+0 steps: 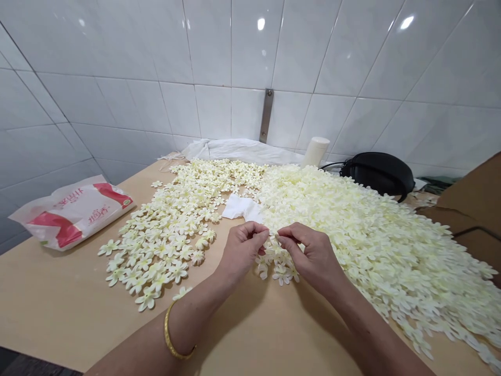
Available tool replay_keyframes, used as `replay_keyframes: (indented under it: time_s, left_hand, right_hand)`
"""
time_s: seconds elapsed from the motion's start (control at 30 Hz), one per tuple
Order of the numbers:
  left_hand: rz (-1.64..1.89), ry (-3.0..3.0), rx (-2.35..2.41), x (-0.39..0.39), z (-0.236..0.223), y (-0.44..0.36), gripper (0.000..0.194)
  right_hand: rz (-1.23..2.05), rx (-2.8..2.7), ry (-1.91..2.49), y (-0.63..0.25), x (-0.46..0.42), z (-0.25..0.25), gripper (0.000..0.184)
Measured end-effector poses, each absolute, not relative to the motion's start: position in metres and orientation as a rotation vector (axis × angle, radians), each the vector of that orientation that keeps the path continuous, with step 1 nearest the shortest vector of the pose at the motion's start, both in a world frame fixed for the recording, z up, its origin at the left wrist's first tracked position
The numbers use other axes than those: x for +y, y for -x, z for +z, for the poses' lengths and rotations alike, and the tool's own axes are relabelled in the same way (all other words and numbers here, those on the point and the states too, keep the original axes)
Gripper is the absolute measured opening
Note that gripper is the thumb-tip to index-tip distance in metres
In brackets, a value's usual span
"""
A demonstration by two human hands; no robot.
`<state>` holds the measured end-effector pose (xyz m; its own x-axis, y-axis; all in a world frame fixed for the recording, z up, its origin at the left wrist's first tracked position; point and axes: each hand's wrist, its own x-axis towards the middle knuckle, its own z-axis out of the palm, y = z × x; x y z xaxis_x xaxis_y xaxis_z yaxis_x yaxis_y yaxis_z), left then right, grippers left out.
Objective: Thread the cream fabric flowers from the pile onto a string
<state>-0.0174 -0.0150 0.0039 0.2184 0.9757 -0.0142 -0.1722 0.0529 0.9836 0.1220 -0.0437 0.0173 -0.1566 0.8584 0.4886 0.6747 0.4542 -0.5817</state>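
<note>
1. Over the near part of the table (58, 292), the left hand (242, 248) and the right hand (311, 256) face each other, fingertips close together.
2. On both, thumb and forefinger press into a pinch; from where I stand, I cannot tell whether something small is caught there.
3. Beyond the right hand and out to its right spreads a thick heap of cream blossoms (376, 245), a few showing just below the fingertips.
4. To the left of the hands lie looser flowers (156, 256), in a band curving away toward the wall.
5. Just beyond the hands, between those two groups, sits a crumpled white piece (242, 208), paper or cloth.
6. Farther left, a red-and-white packet (78, 211) rests near the looser flowers.
7. Well beyond the right hand, a white cylinder (315, 152) leans, with a black case (378, 172) to its right.
8. Behind the left hand, a gold bracelet (167, 337) circles the forearm.
</note>
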Motion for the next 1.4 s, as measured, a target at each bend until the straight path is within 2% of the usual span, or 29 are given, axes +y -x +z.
replay_keyframes:
  time_s: [0.23,0.5,0.8,0.9,1.2,1.4]
  left_hand:
    - [1.015,-1.016,0.839,-0.0152,0.0018,0.0167,0.02]
    - [1.073,-1.126,0.912,-0.0163,0.003,0.0159,0.016]
    - [1.123,-1.337,1.006,-0.0187,0.0041,0.0172,0.014]
    - [1.135,-1.395,1.024,-0.0187,0.0038,0.0175,0.013]
    - [1.066,-1.338,1.014,-0.017,0.0015,0.0164,0.012]
    - [1.189,-1.322,1.019,-0.0162,0.0015,0.0173,0.015]
  right_hand:
    - [0.19,-1.987,1.281,-0.1227,-0.0414,0.0138,0.02]
    - [0.161,-2.026,1.317,-0.1204,-0.0414,0.0103,0.023]
    - [0.496,-1.944,1.286,-0.1218,-0.0442,0.0138,0.024]
    - [0.517,-1.932,1.301,-0.1231,-0.0435,0.014,0.022]
    - [0.266,-1.906,1.342,-0.1208,-0.0423,0.0118,0.015]
    - [0.045,-1.882,1.291,-0.116,-0.0458,0.0126,0.016]
